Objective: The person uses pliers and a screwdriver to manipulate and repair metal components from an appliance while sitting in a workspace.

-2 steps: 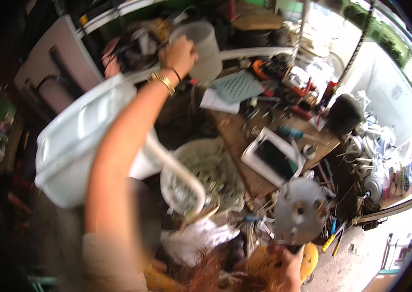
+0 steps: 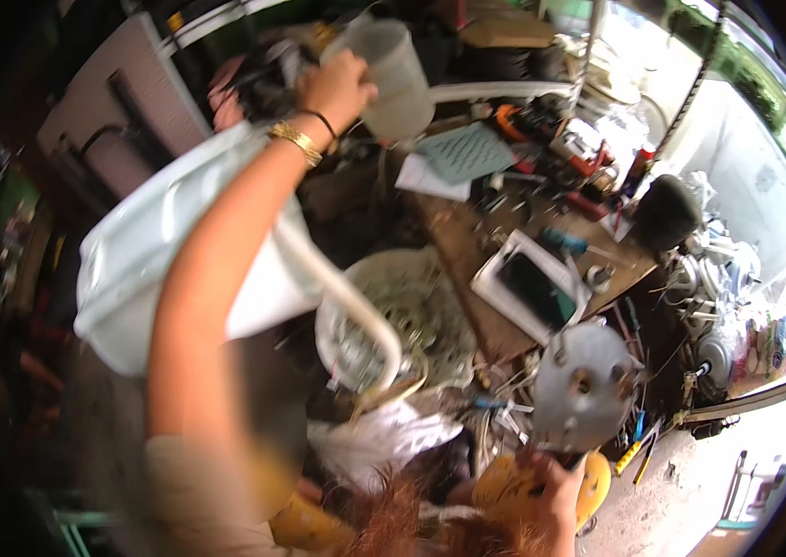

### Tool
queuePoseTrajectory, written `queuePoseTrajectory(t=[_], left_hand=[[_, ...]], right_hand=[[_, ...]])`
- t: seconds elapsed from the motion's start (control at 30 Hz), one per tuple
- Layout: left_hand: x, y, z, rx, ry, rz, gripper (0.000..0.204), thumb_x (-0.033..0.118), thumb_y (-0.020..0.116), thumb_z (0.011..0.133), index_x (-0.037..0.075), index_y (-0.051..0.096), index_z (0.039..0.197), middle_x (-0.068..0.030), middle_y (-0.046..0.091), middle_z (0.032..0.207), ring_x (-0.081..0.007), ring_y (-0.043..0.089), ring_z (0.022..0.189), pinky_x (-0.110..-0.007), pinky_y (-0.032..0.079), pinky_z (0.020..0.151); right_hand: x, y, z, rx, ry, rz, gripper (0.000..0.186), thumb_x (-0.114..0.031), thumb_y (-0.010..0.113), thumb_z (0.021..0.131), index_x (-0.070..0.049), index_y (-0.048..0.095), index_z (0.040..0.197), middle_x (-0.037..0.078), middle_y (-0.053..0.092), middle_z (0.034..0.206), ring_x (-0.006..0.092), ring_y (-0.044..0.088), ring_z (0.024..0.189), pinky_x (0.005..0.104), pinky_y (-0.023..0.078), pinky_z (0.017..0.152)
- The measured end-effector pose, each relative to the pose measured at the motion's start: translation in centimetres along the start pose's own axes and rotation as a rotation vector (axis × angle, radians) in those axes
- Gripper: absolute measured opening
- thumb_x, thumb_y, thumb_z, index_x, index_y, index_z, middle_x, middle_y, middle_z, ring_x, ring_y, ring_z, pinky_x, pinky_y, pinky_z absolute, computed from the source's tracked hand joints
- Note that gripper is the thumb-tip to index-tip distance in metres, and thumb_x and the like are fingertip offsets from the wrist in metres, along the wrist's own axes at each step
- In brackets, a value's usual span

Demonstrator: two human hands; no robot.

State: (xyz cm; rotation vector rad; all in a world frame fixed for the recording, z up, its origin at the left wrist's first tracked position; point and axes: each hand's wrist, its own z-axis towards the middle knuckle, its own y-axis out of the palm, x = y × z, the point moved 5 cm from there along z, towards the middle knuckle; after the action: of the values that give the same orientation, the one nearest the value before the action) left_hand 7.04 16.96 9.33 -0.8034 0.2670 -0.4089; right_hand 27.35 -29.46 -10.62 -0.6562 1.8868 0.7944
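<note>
Your view shifts slightly; your right hand [image 2: 558, 492] keeps grasping the drilled metal disc [image 2: 588, 410] at four o'clock. Your left hand [image 2: 335, 93] meets the translucent bucket [image 2: 399, 91], twelve o'clock, grip too blurred to tell.

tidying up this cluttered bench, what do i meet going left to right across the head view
Pinkish panel → left hand → pale green sheet → round metal plate → pile of white parts
</note>
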Motion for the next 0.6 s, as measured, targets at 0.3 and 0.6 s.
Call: queuePoseTrajectory(t=[0.3, 0.6], left_hand=[[-17.1, -34.2, -34.8, 0.262, -0.37, 0.192, 0.02, 0.012, 0.064, 0.086, -0.004, 0.063, 0.097, -0.0198, 0.065, 0.088, -0.0326, 0.063, 0.076, -0.037, 0.049, 0.068], [-15.8, -31.9, -86.6, -0.548, -1.362, 0.565, 0.031, 0.029, 0.057, 0.088, 0.008, 0.062, 0.11, -0.0151, 0.066, 0.097, -0.0356, 0.063, 0.089, -0.046, 0.049, 0.075]], right_hand=[[2.0, 0.3, -0.7, -0.124, -0.01, 0.221, 0.021, -0.004, 0.059, 0.076, -0.006, 0.043, 0.088, 0.006, 0.05, 0.068, 0.0178, 0.051, 0.053, 0.033, 0.046, 0.047], [4.8, 1.5, -1.2, -0.198, 0.053, 0.116, 0.015, 0.001, 0.057, 0.081, -0.004, 0.046, 0.089, 0.006, 0.05, 0.065, 0.0191, 0.053, 0.051, 0.0335, 0.047, 0.044]])
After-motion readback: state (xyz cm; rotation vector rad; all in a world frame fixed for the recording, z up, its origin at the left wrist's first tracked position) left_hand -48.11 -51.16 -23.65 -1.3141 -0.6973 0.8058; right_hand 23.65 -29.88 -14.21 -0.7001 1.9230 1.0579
